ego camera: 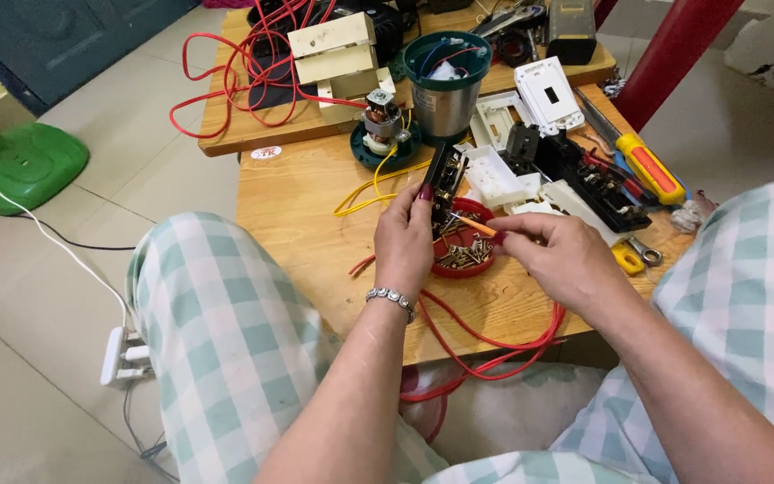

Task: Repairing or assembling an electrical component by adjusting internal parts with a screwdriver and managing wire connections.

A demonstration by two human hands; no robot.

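Wooden table point(315, 215): left hand point(403, 242) grips one black switch point(445, 179), right hand point(557, 260) pinches one small screwdriver point(475, 225).

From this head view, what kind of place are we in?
Probably a home electrical repair spot, not a formal shop: a low wooden table on a tiled floor, strewn with a small motor, white switch plates and a red dish of screws. The left hand holds a black switch part.

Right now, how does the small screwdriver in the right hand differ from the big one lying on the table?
The small screwdriver is thin, held in the right hand, its tip at the black part that the left hand grips. The big screwdriver is thicker and longer, yellow-and-orange handled, lying untouched at the table's right edge. Both have orange on them.
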